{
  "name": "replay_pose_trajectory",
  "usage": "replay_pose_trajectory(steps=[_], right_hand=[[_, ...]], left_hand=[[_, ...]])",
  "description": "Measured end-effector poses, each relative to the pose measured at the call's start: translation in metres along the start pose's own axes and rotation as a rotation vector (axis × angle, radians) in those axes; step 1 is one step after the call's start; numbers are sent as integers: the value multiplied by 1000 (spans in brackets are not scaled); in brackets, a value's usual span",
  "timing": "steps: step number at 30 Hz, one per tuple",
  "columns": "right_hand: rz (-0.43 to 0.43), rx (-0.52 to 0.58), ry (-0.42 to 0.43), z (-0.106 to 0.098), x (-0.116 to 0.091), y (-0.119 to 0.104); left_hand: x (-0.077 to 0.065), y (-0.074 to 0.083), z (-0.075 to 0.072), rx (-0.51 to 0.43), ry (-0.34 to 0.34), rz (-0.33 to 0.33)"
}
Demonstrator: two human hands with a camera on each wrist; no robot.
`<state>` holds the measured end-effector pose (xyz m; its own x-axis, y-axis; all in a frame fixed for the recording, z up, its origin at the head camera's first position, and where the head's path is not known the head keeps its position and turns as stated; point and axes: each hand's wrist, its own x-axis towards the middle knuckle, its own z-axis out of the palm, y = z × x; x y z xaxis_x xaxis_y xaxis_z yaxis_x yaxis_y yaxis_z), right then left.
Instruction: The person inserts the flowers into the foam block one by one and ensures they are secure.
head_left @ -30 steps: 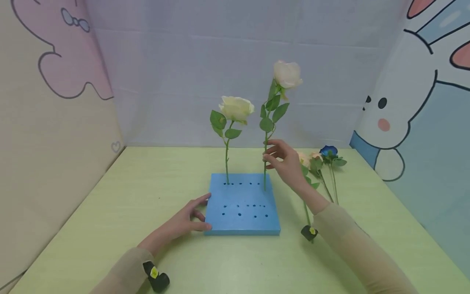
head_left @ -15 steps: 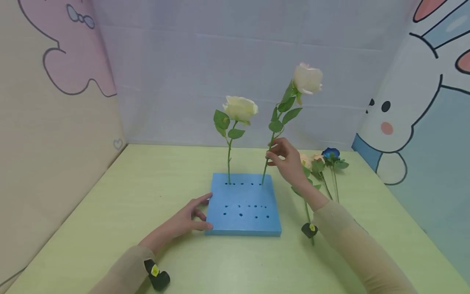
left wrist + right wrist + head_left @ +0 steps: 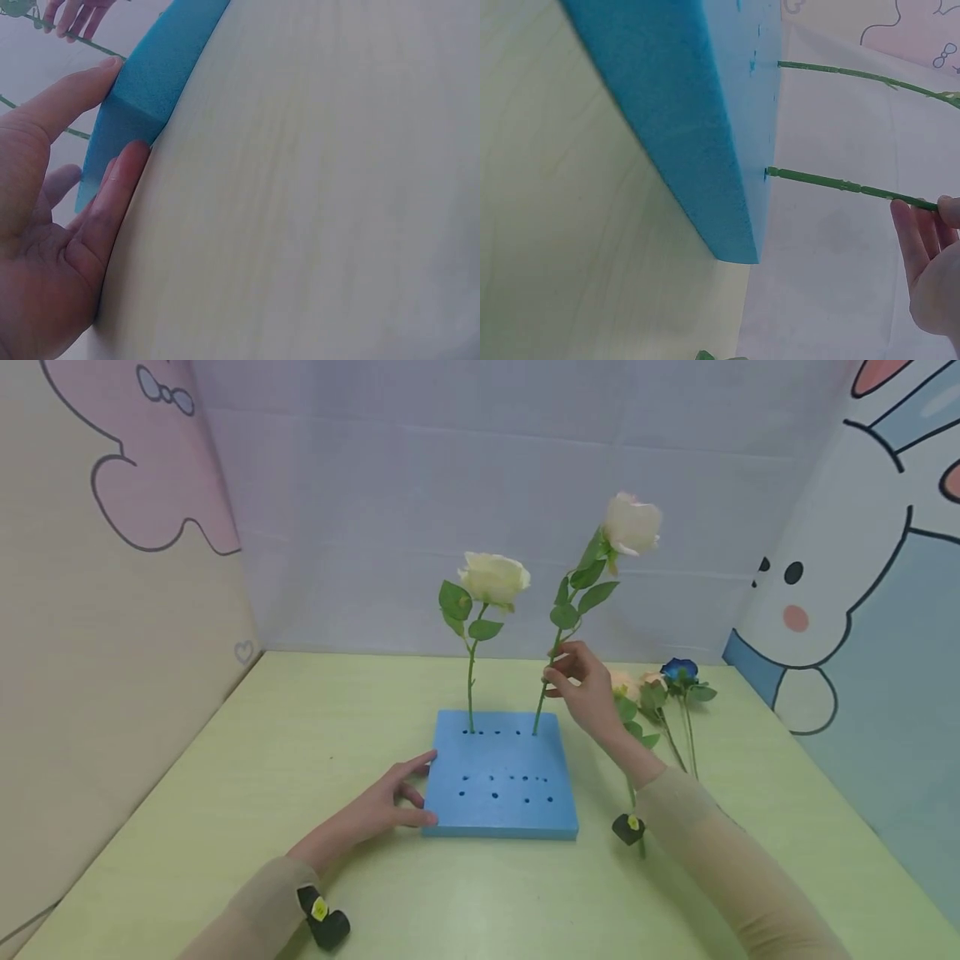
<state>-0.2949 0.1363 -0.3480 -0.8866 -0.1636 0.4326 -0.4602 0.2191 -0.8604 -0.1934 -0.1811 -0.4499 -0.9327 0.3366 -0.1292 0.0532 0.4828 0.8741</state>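
one blue board (image 3: 501, 758) lies at the centre of the head frame, on the tabletop (image 3: 450, 902). two pale roses meet its far row of holes: the left rose (image 3: 493, 578) nearly upright, the right rose (image 3: 632, 524) leaning rightward, stem pinched by the right hand (image 3: 588, 693). the left hand (image 3: 375, 810), fingers spread, touches the board's left edge. three flowers lie at the frame's right: one blue flower (image 3: 679, 670), two peach flowers (image 3: 624, 685).
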Motion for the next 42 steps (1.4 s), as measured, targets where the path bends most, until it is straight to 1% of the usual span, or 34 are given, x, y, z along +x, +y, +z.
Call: replay_pose_trajectory(steps=[3, 6, 10, 14, 18, 20, 23, 25, 28, 33, 38, 42], right_hand=[[-1, -33, -3, 2, -5, -12], [-8, -58, -7, 3, -6, -17], [-27, -70, -7, 2, -5, -20], [-16, -93, -34, 1, -5, -20], [22, -126, -77, 0, -6, -13], [42, -143, -90, -1, -6, -5], [49, -163, -99, -3, -7, 11], [42, -181, -106, -4, -7, 18], [19, -205, -121, -4, -8, 23], [-5, -252, -181, -3, -6, 24], [-53, -306, -255, -3, 0, 23], [-74, -360, -278, -3, 2, 23]], left_hand=[[-1, 1, 1, -2, 2, -15], [-1, 3, 0, 0, 4, -19], [0, 5, -1, 9, 9, -1], [2, 4, 1, 3, -2, 0], [2, 3, 3, -2, 0, -9], [2, 3, 4, -6, 2, -11], [0, 1, 5, -9, -7, -16], [-1, 0, 5, -14, -15, -11], [-2, -2, 4, -10, -14, 0], [-3, -1, 1, 3, -10, 11], [-3, 3, -2, 5, -17, 12], [-2, 3, -3, 11, -17, 10]])
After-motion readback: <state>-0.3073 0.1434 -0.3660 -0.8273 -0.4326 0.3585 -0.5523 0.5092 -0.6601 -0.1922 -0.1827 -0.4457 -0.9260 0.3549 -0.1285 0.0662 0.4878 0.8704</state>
